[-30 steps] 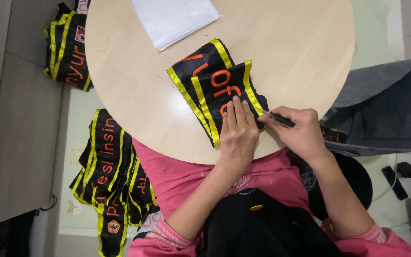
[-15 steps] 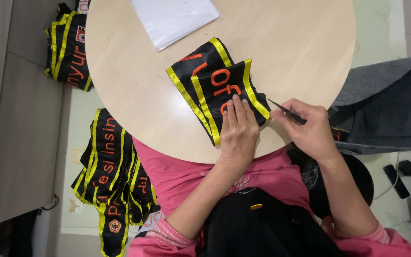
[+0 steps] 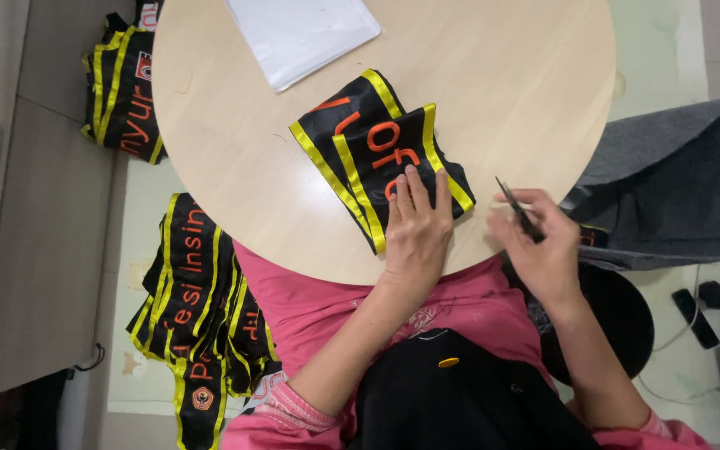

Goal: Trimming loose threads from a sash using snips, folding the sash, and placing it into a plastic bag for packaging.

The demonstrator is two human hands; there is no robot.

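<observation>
The folded black fabric sash with yellow borders and orange letters (image 3: 377, 154) is pinned flat near the round wooden counter's (image 3: 235, 192) near edge by the left hand (image 3: 417, 229), fingers spread. Just right of the sash, small dark snips (image 3: 517, 208) are grasped in the right hand (image 3: 543, 246), apparently mid-trimming; the blades need bringing onto the sash's edge.

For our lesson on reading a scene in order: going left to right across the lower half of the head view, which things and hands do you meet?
Pile of black and yellow sashes on the floor → left hand pressing the folded sash on the table → small dark snips in the right hand → grey cloth.
</observation>
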